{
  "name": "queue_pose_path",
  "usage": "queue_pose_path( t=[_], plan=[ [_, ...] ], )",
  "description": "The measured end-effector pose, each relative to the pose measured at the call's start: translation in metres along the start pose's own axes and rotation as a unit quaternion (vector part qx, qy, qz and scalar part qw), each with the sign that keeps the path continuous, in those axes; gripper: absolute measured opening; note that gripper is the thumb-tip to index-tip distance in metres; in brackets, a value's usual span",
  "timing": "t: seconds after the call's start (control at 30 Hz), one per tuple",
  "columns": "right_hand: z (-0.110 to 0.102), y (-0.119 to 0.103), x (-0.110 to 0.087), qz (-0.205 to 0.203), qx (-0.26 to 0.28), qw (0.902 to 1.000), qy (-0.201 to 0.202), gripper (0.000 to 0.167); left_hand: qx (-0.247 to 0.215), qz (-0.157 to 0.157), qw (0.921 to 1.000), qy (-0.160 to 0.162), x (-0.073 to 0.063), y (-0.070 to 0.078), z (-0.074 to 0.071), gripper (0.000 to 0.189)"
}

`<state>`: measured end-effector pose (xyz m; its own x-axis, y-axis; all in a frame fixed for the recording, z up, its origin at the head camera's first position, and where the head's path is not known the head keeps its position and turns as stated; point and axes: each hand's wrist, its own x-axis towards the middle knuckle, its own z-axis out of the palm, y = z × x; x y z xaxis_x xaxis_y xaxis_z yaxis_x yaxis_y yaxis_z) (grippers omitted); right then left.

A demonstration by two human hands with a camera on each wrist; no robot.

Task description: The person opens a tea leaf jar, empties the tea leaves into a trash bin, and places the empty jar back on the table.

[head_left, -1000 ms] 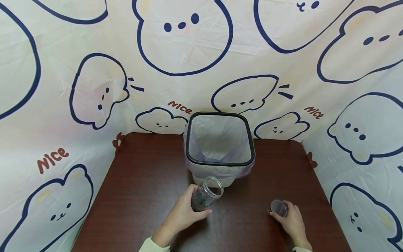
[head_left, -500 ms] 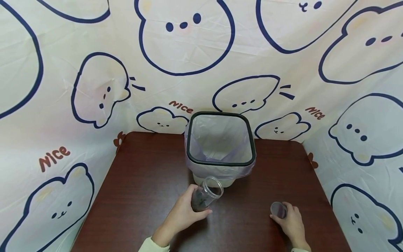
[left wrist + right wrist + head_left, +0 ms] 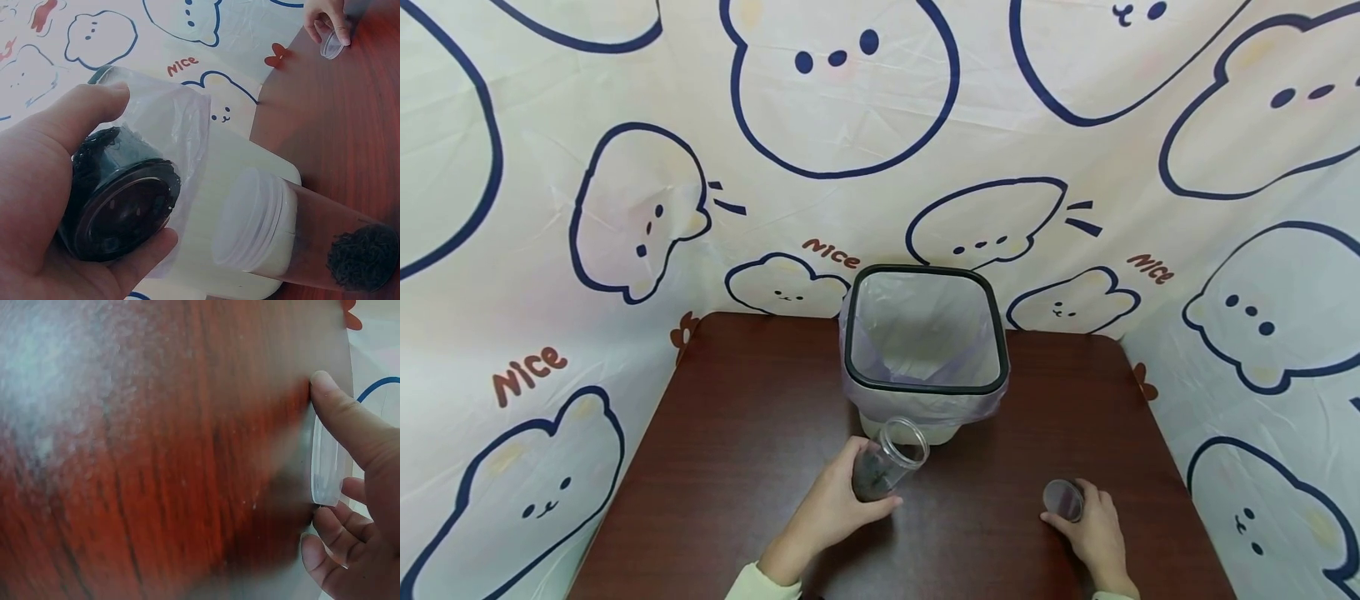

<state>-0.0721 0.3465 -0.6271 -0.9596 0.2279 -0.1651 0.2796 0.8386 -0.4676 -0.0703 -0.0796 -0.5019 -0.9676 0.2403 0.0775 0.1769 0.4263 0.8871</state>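
the left hand [image 3: 837,505] is clamped on the clear jar [image 3: 874,477]. the jar is seated between thumb and fingers, tilted, mouth up and to the right, near the lined bin [image 3: 925,389]. the right hand [image 3: 1096,533] pinches the clear lid [image 3: 1063,501] between thumb and fingers at its edge.

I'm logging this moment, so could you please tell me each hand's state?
Left hand: closed, holding a tilted jar.
Right hand: closed, holding a clear lid.
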Motion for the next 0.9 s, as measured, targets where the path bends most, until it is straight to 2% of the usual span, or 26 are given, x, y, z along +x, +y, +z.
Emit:
queue_pose_path(
  t=[0.1, 0.2, 0.43, 0.6, 0.73, 0.9],
  plan=[
    [-0.001, 0.0, 0.0, -0.001, 0.001, 1.0, 0.002, 0.105, -0.006, -0.002, 1.0, 0.0, 0.001, 0.0, -0.001, 0.065],
    [-0.004, -0.002, -0.001, 0.004, 0.011, 0.9998, 0.013, 0.099, -0.014, -0.002, 0.9999, 0.007, 0.002, 0.0, -0.002, 0.066],
    [-0.019, -0.023, 0.0, -0.003, 0.043, 0.993, 0.11, 0.054, -0.015, 0.004, 0.9992, 0.037, 0.004, -0.003, -0.006, 0.065],
    [-0.034, -0.045, 0.0, -0.026, 0.094, 0.9825, 0.158, 0.033, -0.014, -0.003, 0.9993, 0.034, 0.003, -0.004, -0.009, 0.066],
    [-0.048, -0.062, -0.002, -0.055, 0.131, 0.9763, 0.163, 0.03, -0.022, -0.008, 0.9994, 0.025, 0.004, -0.003, -0.012, 0.069],
    [-0.064, -0.079, -0.005, -0.076, 0.216, 0.9658, 0.122, 0.033, -0.026, -0.011, 0.9994, 0.02, 0.005, -0.001, -0.015, 0.072]
  ],
)
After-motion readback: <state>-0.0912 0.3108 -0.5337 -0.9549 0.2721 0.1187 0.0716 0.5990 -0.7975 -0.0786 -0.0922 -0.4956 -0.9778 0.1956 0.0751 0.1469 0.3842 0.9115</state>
